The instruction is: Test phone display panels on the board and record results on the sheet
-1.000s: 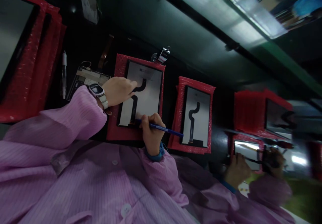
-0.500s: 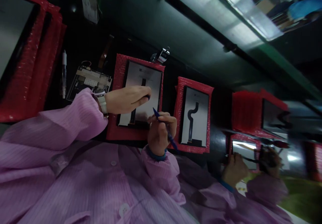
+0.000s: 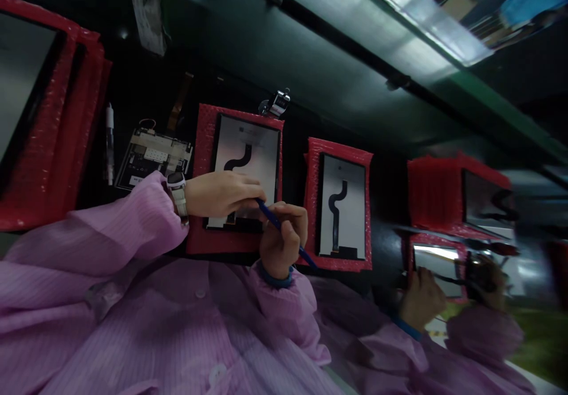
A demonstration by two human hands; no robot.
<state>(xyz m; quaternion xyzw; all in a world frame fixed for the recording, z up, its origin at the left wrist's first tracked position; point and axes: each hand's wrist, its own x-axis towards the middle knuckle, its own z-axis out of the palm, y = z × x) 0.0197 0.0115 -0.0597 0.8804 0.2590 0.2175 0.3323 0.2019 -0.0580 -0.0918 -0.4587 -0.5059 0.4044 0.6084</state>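
A display panel [image 3: 260,146] with a black S-shaped flex cable lies face down on a red padded tray [image 3: 205,146] in front of me. My left hand [image 3: 222,193], with a watch on the wrist, reaches across the panel's lower part with its fingers pressed together at the tip of a blue pen-like tool [image 3: 284,233]. My right hand [image 3: 282,238] is closed around that tool just right of the panel's lower corner. Whether the left fingers hold anything is hidden.
A second panel on a red tray [image 3: 338,206] lies to the right. A circuit board [image 3: 153,157] and a white pen [image 3: 109,141] lie left, beside stacked red trays [image 3: 48,117]. A metal clip [image 3: 277,102] sits above. A co-worker's hands [image 3: 421,297] work on another panel at the right.
My right hand turned the blue tool from lying sideways to pointing up-left. My left hand slid down the panel to meet the tool's tip, uncovering the flex cable.
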